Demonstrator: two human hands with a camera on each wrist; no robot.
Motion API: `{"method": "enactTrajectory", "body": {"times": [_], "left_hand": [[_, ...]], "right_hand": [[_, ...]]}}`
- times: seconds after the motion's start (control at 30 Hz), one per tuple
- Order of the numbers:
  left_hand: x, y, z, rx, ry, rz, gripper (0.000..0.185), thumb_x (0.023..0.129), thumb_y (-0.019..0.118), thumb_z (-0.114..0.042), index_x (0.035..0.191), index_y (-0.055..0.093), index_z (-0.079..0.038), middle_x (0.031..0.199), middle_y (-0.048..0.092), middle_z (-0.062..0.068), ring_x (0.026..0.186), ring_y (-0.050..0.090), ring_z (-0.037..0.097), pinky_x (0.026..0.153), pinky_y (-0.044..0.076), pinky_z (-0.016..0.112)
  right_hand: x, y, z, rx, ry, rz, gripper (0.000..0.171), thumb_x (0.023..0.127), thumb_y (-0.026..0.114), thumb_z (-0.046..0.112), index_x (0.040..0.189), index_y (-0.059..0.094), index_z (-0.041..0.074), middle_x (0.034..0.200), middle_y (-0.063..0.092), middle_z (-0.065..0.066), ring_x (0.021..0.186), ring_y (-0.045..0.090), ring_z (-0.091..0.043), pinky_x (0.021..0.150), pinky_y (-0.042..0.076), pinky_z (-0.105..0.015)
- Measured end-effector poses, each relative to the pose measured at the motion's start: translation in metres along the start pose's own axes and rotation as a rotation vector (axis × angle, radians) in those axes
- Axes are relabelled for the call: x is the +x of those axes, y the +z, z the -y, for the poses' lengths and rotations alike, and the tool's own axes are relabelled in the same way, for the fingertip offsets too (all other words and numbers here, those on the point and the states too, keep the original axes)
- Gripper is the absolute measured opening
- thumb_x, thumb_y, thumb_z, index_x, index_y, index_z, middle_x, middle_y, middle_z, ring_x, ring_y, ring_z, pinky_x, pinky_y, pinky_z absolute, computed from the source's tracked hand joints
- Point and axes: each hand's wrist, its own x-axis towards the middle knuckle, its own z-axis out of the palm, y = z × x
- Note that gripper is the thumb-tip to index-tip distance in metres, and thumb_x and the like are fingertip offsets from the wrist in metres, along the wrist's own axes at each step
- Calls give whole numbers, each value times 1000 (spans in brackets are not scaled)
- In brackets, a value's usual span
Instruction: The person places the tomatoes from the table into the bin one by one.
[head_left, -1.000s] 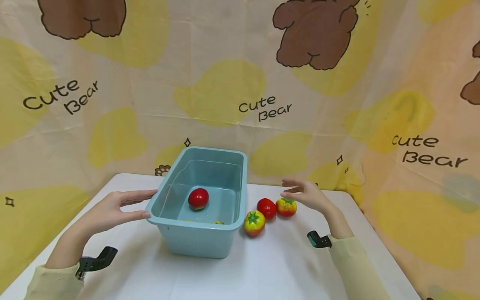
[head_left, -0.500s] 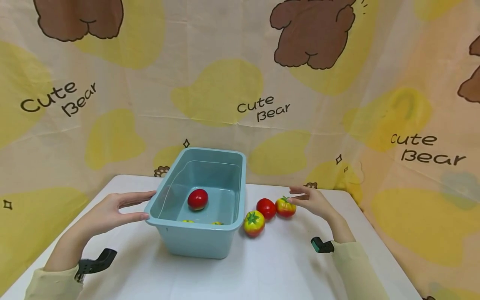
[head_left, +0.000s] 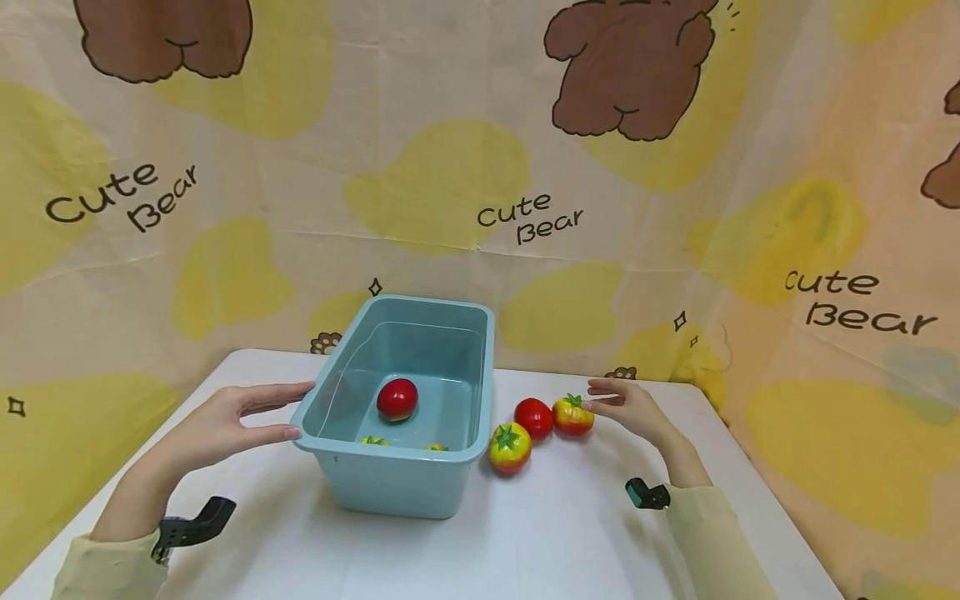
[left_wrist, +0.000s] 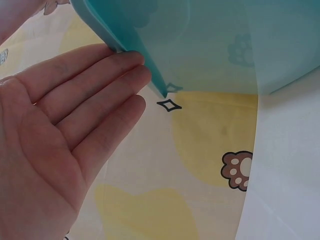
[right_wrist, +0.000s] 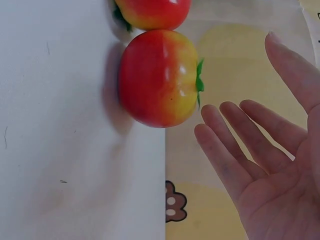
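Overhead, the left hand (head_left: 225, 421) rested flat-fingered at the teal bin (head_left: 405, 479). The left wrist view showed straight fingers (left_wrist: 95, 80) touching its rim. Beside the red-yellow toy tomato (right_wrist: 159, 77), the right hand (right_wrist: 265, 165) lay relaxed, holding nothing; a nudge could probably roll it away.

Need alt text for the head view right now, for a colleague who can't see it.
A person's open right hand reaches a red-and-yellow tomato on a white table, beside a red tomato and another bicoloured one. The open left hand rests against a blue tub holding one red tomato.
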Motion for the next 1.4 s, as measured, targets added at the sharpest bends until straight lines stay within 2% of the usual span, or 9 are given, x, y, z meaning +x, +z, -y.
{"method": "enactTrajectory", "body": {"times": [0.1, 0.2, 0.33, 0.6, 0.77, 1.07, 1.23, 1.3, 1.4], "left_hand": [[0, 0, 1, 5, -6, -2, 54, 82, 74, -34, 133, 56, -29, 129, 61, -3, 112, 49, -13, 89, 50, 32], [0, 0, 1, -3, -7, -2, 55, 82, 74, -35, 133, 56, -28, 129, 61, -2, 112, 49, -13, 89, 51, 47], [-1, 0, -1, -12, -6, -1, 55, 82, 74, -35, 133, 56, -27, 130, 61, -1, 112, 48, -14, 90, 48, 56], [0, 1, -1, -21, -8, -3, 55, 82, 74, -36, 133, 56, -26, 130, 61, 1, 112, 48, -13, 90, 48, 58], [0, 1, 2, -28, -3, -4, 55, 82, 74, -36, 133, 56, -27, 129, 61, 2, 114, 50, -8, 90, 47, 60], [-1, 1, 1, -22, -13, -2, 56, 82, 73, -37, 133, 55, -28, 130, 61, 0, 114, 50, -9, 91, 47, 58], [-1, 2, 2, -28, -14, -3, 55, 82, 73, -37, 133, 55, -27, 130, 61, 2, 115, 53, -4, 90, 47, 60], [-1, 2, 4, -12, -23, -7, 55, 81, 74, -38, 133, 56, -29, 130, 61, -1, 115, 53, -4, 91, 49, 53], [-1, 2, 6, 17, -36, -14, 55, 81, 74, -39, 132, 56, -31, 129, 61, -7, 114, 52, -7, 91, 50, 35]], "right_hand": [[1, 1, -4, 12, 12, -7, 58, 85, 70, 35, 131, 54, 5, 129, 59, -16, 112, 61, -35, 92, 51, -47], [1, 2, -7, 23, 23, -5, 58, 85, 70, 35, 131, 54, 4, 130, 58, -17, 114, 60, -35, 93, 51, -47], [3, 6, -14, 22, 46, -1, 59, 85, 70, 37, 130, 55, 3, 131, 58, -18, 115, 59, -35, 93, 51, -46], [8, 17, -27, 13, 97, 15, 61, 85, 70, 37, 132, 53, 2, 133, 56, -18, 117, 58, -35, 94, 51, -43], [9, 24, -28, 18, 129, 9, 62, 83, 71, 38, 133, 53, 6, 134, 54, -17, 117, 56, -37, 94, 51, -44], [13, 39, -32, 0, 192, 4, 68, 80, 73, 44, 136, 50, 13, 135, 52, -15, 114, 55, -32, 94, 51, -44], [14, 42, -31, 25, 190, -1, 71, 80, 73, 44, 138, 47, 13, 136, 51, -15, 115, 54, -32, 94, 50, -43], [14, 43, -30, 33, 190, -3, 71, 79, 74, 43, 138, 47, 13, 136, 51, -15, 115, 53, -33, 95, 50, -44], [14, 44, -30, 34, 186, -9, 71, 79, 75, 42, 137, 48, 13, 136, 51, -15, 115, 54, -34, 96, 49, -45]]}}
